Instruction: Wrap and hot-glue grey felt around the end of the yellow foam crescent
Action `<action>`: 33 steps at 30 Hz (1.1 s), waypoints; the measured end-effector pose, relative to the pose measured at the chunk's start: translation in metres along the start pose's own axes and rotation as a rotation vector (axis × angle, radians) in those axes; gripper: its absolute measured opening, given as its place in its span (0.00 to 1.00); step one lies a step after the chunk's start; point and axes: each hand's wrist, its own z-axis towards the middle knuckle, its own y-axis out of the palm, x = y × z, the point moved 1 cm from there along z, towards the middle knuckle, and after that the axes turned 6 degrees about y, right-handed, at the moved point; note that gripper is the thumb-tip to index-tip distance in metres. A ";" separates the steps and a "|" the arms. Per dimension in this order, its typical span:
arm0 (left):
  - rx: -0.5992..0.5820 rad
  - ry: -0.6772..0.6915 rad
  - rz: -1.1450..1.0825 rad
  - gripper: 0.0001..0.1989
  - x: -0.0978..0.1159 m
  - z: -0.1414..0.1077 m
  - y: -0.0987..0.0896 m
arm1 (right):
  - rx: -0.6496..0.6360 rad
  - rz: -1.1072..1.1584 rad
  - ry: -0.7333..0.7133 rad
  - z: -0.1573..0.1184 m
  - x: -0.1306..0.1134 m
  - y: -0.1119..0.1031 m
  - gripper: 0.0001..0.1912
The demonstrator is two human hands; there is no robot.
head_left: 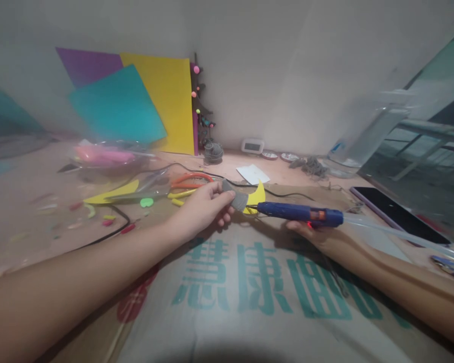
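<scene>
2 hands [206, 207] [313, 234] above printed cardboard [232, 272], grey wall [287, 75] behind pinkish table [45, 186].

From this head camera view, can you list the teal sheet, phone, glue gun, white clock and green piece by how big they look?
1. Teal sheet
2. Phone and glue gun: too alike to rank
3. White clock
4. Green piece

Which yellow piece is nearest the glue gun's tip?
The crescent, whose grey part the left hand pinches: the glue gun tip is right at it. The long piece lies off left, the sheet at the back.
</scene>
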 end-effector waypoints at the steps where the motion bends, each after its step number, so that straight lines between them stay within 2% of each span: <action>1: -0.002 -0.002 -0.002 0.08 0.001 0.000 0.000 | 0.009 -0.008 0.002 0.000 -0.001 0.000 0.09; 6: -0.007 0.000 0.016 0.09 0.001 0.001 0.000 | 0.045 -0.036 0.004 0.001 -0.006 -0.002 0.13; 11: -0.011 0.008 0.019 0.08 0.000 0.002 0.000 | 0.017 -0.071 0.079 0.000 -0.004 -0.001 0.13; 14: -0.008 0.010 0.023 0.08 0.000 0.002 0.000 | 0.061 -0.072 0.072 -0.001 -0.003 0.000 0.14; 23: -0.005 -0.003 0.013 0.08 0.001 0.000 -0.001 | 0.091 -0.042 0.058 0.002 -0.007 -0.002 0.13; 33: -0.010 -0.016 -0.003 0.09 -0.001 0.000 0.001 | 0.037 0.049 0.090 0.000 -0.013 -0.004 0.08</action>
